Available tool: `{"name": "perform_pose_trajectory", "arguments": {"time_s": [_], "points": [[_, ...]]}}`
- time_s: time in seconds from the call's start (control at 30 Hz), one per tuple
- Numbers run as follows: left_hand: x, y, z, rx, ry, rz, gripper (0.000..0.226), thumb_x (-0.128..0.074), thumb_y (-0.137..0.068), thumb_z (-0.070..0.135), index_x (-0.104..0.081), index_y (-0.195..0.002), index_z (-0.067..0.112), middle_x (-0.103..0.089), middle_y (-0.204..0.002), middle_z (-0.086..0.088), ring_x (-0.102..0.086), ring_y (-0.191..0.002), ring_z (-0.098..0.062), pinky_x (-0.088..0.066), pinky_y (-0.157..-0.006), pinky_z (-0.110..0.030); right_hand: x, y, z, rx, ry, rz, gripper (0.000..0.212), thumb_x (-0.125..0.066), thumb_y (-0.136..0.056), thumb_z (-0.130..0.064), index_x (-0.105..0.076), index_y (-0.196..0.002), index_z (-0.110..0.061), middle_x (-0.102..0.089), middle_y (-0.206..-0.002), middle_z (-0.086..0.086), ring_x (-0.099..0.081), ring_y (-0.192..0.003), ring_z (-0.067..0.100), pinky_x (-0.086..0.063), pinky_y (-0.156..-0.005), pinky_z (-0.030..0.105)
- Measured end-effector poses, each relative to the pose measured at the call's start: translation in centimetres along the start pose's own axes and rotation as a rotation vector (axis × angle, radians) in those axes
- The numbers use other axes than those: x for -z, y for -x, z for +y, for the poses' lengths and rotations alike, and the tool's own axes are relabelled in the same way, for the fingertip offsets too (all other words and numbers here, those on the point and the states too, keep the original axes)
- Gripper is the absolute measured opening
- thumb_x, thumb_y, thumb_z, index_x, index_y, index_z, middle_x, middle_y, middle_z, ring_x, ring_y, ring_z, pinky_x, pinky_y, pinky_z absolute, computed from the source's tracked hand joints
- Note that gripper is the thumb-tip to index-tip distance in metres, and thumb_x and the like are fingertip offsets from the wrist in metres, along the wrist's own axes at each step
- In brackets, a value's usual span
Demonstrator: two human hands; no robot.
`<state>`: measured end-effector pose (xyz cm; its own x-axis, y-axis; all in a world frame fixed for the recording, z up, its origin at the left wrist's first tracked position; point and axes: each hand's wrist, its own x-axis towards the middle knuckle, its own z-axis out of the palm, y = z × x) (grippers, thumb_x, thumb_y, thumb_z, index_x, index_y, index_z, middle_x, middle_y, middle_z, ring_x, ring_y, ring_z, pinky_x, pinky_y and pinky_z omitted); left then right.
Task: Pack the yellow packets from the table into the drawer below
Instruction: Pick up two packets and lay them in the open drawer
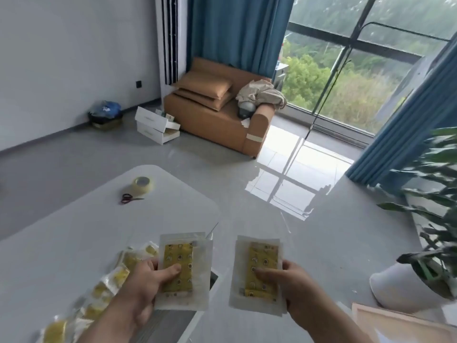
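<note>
My left hand [146,280] grips a stack of yellow packets [184,253] in clear wrappers, thumb across the front, over the white table's [74,231] right edge. My right hand [289,283] grips a second stack of yellow packets [259,251], held out over the floor to the right of the table. Several more yellow packets [108,288] lie in a loose row along the table's near side, left of my left arm. Below my left hand a dark opening [214,277] shows at the table's edge; I cannot tell if it is the drawer.
A roll of clear tape [143,185] and red-handled scissors [129,198] lie at the table's far end. A potted plant in a white pot [400,288] stands at the right, a wooden frame [395,323] below it. A brown sofa [217,112] and white boxes [155,126] stand far off.
</note>
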<state>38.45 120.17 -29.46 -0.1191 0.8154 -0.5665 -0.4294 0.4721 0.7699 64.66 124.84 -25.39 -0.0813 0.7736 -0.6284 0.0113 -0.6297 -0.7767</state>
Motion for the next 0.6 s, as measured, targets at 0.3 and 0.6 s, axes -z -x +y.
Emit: {"name": "perform_pose_trajectory", "arguments": {"time_s": [0.3, 0.6], "points": [[7.0, 1.2, -0.3, -0.064, 0.252, 0.345, 0.021, -0.063, -0.08, -0.007, -0.066, -0.1, -0.003, -0.073, -0.092, -0.023, -0.069, -0.087, -0.04, -0.056, -0.073, -0.05, -10.7, -7.9, -2.6, -0.018, 0.326, -0.253, 0.025, -0.07, -0.08, 0.008, -0.064, -0.104, 0.003, -0.074, -0.09, 0.023, -0.072, -0.084, 0.041, -0.057, -0.08, 0.056], [10.1, 0.7, -4.0, -0.123, 0.511, 0.749, 0.024, -0.064, -0.079, -0.011, -0.066, -0.099, 0.0, -0.074, -0.089, -0.019, -0.067, -0.093, -0.038, -0.048, -0.089, -0.063, -20.0, -15.1, -1.8, -0.124, 0.549, -0.601, 0.027, -0.062, -0.081, 0.015, -0.063, -0.108, 0.01, -0.069, -0.102, 0.032, -0.066, -0.098, 0.05, -0.053, -0.086, 0.059]]}}
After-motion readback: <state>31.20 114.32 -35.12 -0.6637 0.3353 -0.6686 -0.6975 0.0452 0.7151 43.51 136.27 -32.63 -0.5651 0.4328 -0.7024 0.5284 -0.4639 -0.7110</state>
